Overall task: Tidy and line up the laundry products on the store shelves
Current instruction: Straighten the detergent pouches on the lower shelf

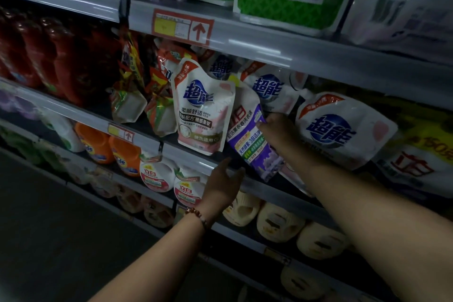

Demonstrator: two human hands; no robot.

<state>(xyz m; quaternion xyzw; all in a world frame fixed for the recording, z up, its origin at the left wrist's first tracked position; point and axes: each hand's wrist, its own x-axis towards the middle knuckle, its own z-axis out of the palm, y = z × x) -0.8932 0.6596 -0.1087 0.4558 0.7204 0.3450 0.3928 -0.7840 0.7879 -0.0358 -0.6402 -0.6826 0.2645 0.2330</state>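
The right hand (pixel 277 130) sits at centre right of the frame and grips the right edge of a purple pouch (pixel 252 140) with curled fingers. The purple pouch stands tilted on the middle shelf (pixel 196 157), its top leaning left against a white and pink pouch (pixel 202 108). The white and pink pouch stands upright at the front of the same shelf, just left of centre. The left hand (pixel 223 186) is below centre, fingers relaxed and spread, holding nothing, close to the shelf rail under the purple pouch; whether it touches the rail cannot be told. A bead bracelet (pixel 196 216) circles the left wrist. A large white pouch (pixel 343 130) leans at the right. Orange bottles (pixel 110 144) stand at lower left.
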